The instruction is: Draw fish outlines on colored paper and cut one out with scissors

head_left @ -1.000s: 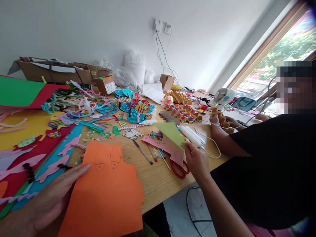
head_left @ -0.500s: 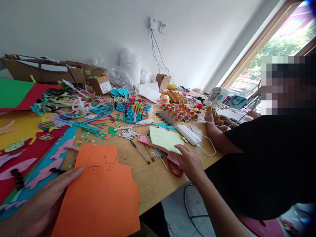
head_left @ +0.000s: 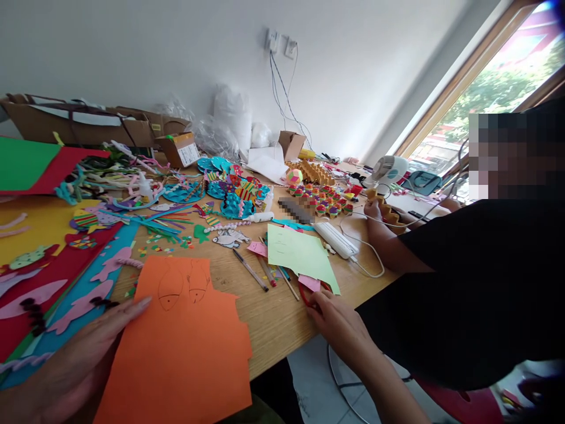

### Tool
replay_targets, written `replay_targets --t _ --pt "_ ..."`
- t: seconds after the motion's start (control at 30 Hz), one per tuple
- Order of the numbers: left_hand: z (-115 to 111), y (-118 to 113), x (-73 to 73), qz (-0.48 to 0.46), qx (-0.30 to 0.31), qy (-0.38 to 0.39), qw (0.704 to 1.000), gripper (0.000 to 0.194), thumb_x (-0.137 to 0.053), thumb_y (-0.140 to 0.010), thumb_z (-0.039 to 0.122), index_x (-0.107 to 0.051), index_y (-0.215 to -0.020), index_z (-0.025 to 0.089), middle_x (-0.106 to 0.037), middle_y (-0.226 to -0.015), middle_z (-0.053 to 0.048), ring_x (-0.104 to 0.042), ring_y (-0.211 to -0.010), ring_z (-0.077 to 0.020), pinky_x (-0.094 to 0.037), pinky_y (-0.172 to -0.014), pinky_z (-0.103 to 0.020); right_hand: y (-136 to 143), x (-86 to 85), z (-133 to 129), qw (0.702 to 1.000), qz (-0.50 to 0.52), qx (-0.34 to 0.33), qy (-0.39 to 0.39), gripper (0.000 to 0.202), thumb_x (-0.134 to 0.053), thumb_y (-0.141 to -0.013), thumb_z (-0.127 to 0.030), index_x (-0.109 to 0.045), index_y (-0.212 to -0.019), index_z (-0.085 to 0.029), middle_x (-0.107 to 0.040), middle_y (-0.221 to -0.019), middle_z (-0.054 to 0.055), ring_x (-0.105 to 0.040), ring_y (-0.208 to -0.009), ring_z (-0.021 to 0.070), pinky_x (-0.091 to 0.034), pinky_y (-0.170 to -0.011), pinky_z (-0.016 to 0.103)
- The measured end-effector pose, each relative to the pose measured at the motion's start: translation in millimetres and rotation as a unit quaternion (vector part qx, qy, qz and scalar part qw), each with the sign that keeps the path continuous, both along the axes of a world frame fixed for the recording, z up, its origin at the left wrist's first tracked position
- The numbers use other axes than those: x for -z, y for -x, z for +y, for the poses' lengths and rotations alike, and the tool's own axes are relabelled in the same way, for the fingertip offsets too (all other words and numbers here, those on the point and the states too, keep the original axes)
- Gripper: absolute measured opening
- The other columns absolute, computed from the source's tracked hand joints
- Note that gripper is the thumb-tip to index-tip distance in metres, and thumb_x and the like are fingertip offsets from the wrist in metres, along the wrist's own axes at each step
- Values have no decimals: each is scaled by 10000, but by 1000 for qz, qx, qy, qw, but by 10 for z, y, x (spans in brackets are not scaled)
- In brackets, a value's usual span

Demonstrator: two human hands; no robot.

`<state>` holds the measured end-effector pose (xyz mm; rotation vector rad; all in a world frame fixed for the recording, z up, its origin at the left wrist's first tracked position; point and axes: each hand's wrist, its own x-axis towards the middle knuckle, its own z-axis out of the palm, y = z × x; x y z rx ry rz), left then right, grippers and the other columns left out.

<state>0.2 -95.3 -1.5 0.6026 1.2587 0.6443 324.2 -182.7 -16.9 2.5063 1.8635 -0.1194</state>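
Observation:
My left hand (head_left: 103,333) is closed on the left edge of an orange sheet of paper (head_left: 189,359), its thumb on top. Two fish outlines are drawn in pen near the top of that sheet, and its right edge is cut in steps. At the table's front edge, my right hand (head_left: 338,318) has its fingers closed on the red handle of scissors (head_left: 308,294); the blades are hidden. Just beyond it lies a pale green sheet (head_left: 300,253) over pink paper scraps (head_left: 309,283). A pen (head_left: 250,270) rests between the orange and green sheets.
Coloured felt-like sheets with fish cutouts (head_left: 79,306) cover the left side. Farther back are pipe cleaners (head_left: 128,171), blue decorated plates (head_left: 238,206) and cardboard boxes (head_left: 180,150). A white power strip (head_left: 336,240) with its cable lies at right, beside a co-worker's arm (head_left: 384,244).
My right hand has let go of the green sheet and moved down towards me, onto the scissors' red handle. The green sheet now lies flat. My left hand keeps the orange paper almost still.

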Motion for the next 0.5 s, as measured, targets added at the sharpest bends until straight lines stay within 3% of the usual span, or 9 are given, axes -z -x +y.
replay_targets --t 0.17,0.33,0.5 --pt "-39 -2 -201 -61 -8 15 998 441 -580 -824 329 -494 -1210 134 -741 -822 47 -667 -906 -220 -532 -811 -363 15 -9 -42 1000 21 -15 3 111 -461 -827 -156 -540 -756 -189 -645 -821 68 -618 -753 206 -387 -604 271" --pt "-153 46 -66 -122 4 12 992 401 -681 -749 346 -611 -1091 150 -711 -1023 -38 -624 -1025 -257 -529 -845 -336 86 -29 -220 995 98 -23 -26 111 -422 -779 -230 -506 -709 -212 -632 -632 23 -619 -597 189 -414 -545 262" --pt "-296 87 48 -123 11 25 992 330 -795 -602 350 -703 -865 173 -690 -1076 -76 -608 -1049 -306 -535 -833 -337 132 -28 -375 988 145 -27 -52 237 -386 -818 -369 -566 -749 -231 -666 -634 19 -633 -568 191 -439 -530 265"
